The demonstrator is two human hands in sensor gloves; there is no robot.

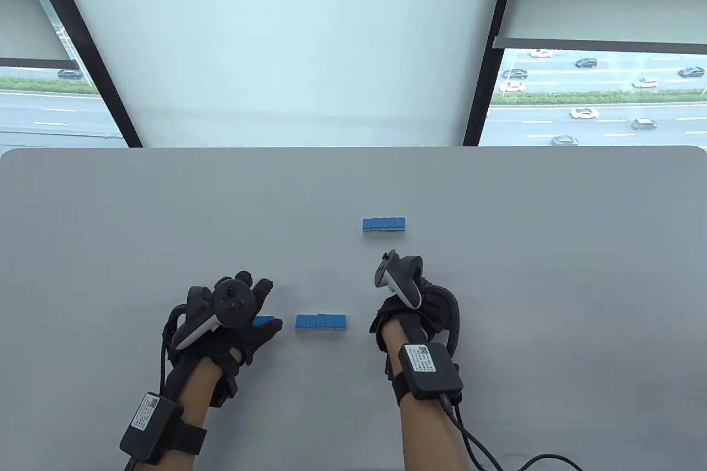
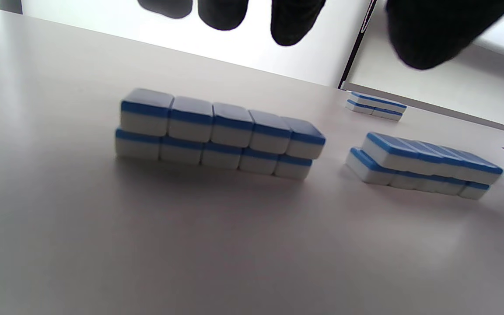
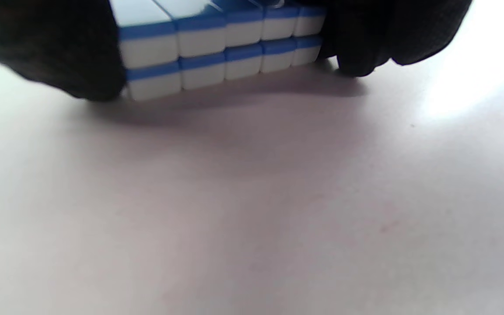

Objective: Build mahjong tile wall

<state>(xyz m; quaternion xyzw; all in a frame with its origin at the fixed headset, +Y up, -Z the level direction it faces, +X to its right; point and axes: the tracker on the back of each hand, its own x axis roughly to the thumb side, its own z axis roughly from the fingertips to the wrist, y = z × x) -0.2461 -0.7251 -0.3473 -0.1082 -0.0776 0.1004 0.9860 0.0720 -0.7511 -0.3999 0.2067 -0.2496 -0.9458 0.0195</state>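
Observation:
Blue-backed white mahjong tiles stand in short two-layer rows. My left hand (image 1: pixel 251 308) hovers with spread, relaxed fingers over one row (image 1: pixel 264 321); in the left wrist view this row (image 2: pixel 217 135) stands free, with the fingertips (image 2: pixel 298 22) hanging above it and touching nothing. A second row (image 1: pixel 320 321) (image 2: pixel 427 164) lies just to its right. A third row (image 1: pixel 384 224) (image 2: pixel 376 106) sits farther back. My right hand (image 1: pixel 400 294) grips another two-layer row (image 3: pixel 225 52) by its ends, gloved fingers (image 3: pixel 365 39) on one end and more glove on the other. The table view hides that row under the hand.
The grey table (image 1: pixel 165 217) stretches wide around the rows. Its far edge (image 1: pixel 353 148) meets a window with a white blind. A cable (image 1: pixel 486 449) trails from the right wrist toward the near edge.

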